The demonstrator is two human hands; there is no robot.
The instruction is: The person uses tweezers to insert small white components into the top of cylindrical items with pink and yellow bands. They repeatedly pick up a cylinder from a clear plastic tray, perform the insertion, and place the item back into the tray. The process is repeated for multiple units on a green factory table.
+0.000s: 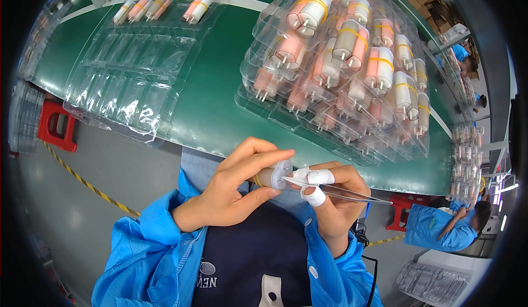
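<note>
My left hand (234, 188) is closed around a capped cylinder (268, 177) with a yellow band, its pale end turned toward my right hand. My right hand (335, 194), with white tape around its thumb and fingers, pinches a pair of tweezers (360, 196). The tweezers' tips meet the cylinder's pale end. Both hands are close together in front of my body, at the near edge of the green table (212, 103). My fingers hide much of the cylinder.
A stack of clear plastic trays (330, 136) at the right holds several pink, white and grey cylinder pairs with yellow bands. Another clear tray (129, 76) lies at the left. Red stools (58, 126) stand below the table. A person in blue (445, 227) sits at the right.
</note>
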